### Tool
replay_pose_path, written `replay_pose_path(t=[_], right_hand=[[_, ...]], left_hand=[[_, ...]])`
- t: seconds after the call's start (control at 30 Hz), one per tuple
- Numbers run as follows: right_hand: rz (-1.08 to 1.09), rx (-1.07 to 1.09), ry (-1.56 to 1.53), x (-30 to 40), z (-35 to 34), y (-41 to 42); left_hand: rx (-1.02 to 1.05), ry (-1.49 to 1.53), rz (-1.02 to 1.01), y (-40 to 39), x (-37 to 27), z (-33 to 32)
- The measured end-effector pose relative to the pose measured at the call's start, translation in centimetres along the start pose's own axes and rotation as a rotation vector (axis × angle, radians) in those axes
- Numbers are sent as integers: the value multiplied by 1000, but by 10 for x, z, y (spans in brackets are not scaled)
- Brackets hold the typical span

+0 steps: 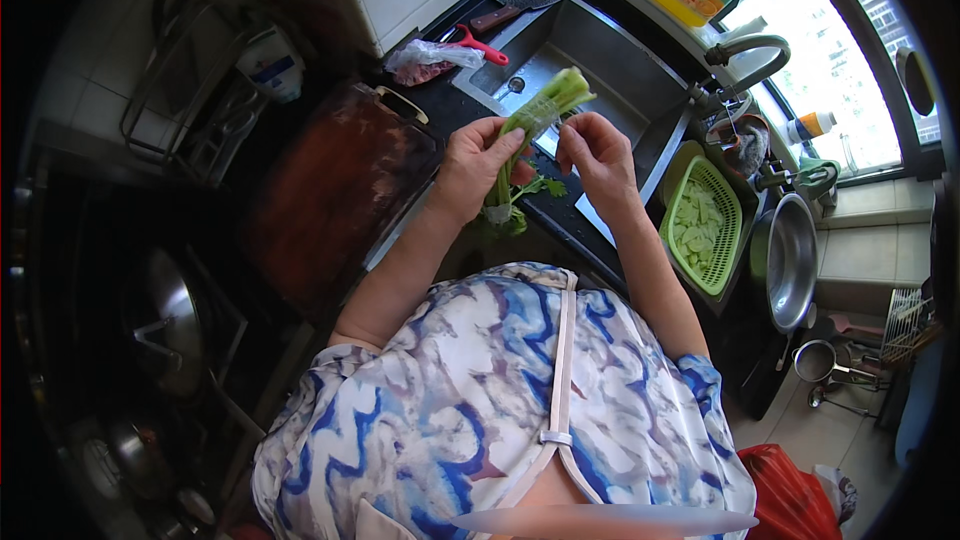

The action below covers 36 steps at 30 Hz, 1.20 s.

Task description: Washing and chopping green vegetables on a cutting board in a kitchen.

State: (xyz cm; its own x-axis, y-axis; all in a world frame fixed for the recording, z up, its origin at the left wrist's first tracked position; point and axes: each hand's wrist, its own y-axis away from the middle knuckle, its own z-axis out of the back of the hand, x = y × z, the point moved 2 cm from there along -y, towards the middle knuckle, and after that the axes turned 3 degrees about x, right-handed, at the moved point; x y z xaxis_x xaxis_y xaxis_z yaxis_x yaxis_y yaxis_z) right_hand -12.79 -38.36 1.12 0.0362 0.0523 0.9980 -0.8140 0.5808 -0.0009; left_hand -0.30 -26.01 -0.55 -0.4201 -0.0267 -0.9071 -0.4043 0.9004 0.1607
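My left hand [480, 157] grips a bunch of green celery [525, 120] in front of my chest, near the sink's front edge. Clear wrapping [535, 117] circles the stalks near their pale cut ends, which point up and right. A second pale band [496, 213] goes round the lower part, close to the leaves [546, 185]. Beside the upper wrapping is my right hand [598, 154], thumb and fingertips pinched together. Whether a bit of wrapping is between those fingertips cannot be made out.
Beyond the hands lies a metal sink [615, 52]. A cleaver [517, 4], a red peeler [480, 45] and bagged meat [427, 64] rest along its left side. A wooden cutting board [345, 187] stands left. Sliced vegetables fill a green basket [736, 225] at right, near a metal bowl [791, 262].
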Motion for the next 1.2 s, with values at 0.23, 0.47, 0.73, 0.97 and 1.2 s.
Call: replay_pose_path(t=[0.23, 0.47, 0.73, 0.97, 1.2], right_hand=[[17, -94, 66, -5, -1, 7], [230, -234, 546, 17, -12, 3], [-57, -70, 77, 23, 12, -2], [128, 53, 523, 32, 28, -26], [-101, 286, 537, 0, 70, -3]], left_hand=[[62, 237, 110, 2, 6, 1], [39, 200, 69, 4, 9, -4], [7, -195, 50, 8, 11, -5], [214, -970, -360, 12, -10, -12], [-6, -175, -176, 12, -27, 16]])
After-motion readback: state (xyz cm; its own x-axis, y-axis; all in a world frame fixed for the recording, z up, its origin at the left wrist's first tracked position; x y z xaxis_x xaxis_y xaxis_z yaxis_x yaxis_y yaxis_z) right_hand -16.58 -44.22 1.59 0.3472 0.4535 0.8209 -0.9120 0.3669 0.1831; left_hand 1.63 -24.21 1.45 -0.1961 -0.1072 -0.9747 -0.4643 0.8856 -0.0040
